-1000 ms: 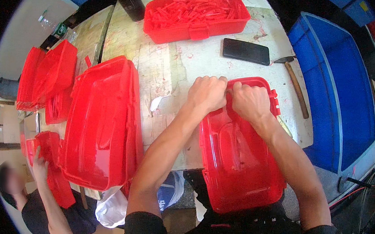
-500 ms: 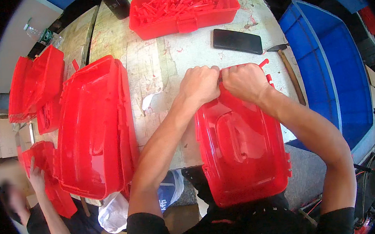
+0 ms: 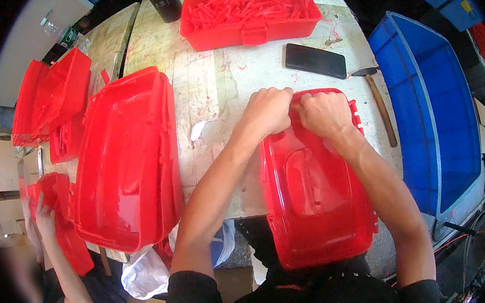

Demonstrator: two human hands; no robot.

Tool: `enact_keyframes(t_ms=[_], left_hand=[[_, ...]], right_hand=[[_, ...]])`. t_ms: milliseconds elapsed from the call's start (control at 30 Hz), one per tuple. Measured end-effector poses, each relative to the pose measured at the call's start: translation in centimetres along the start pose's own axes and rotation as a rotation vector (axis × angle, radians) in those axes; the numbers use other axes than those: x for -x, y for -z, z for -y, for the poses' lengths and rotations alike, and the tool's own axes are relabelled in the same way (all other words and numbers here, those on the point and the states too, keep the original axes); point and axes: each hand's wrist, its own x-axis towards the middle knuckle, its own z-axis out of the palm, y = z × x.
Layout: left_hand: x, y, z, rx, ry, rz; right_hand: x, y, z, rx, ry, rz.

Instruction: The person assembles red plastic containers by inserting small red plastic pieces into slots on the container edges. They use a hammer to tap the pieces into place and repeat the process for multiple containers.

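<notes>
A glossy red plastic box lid with a raised oval in its middle lies before me, its far end on the table and its near end over my lap. My left hand is closed at its far left corner, fingers curled down and mostly hidden. Close beside it, my right hand grips the far edge, with its thumb side toward the left hand. The lid's far right corner is bare. Small red hinge tabs show along the right side.
Beyond stand a red box full of thin red strips, a black phone and a wooden-handled tool. A blue crate is at right. Stacked red lids lie left, where a co-worker's hand touches a red part.
My right hand has slid left from the far right corner toward my left hand, uncovering that corner. The red strip poking out there no longer shows. The whole view has shifted slightly.
</notes>
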Motion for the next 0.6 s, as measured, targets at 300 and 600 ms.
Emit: enact_keyframes(t_ms=[300,600], left_hand=[[-0.2,0.4,0.2,0.011,0.012,0.063],[-0.3,0.2,0.7,0.076,0.036,0.088]], right_hand=[[-0.2,-0.5,-0.9,-0.032,0.105,-0.002],[-0.3,-0.8,-0.7,0.138,0.203,-0.101]])
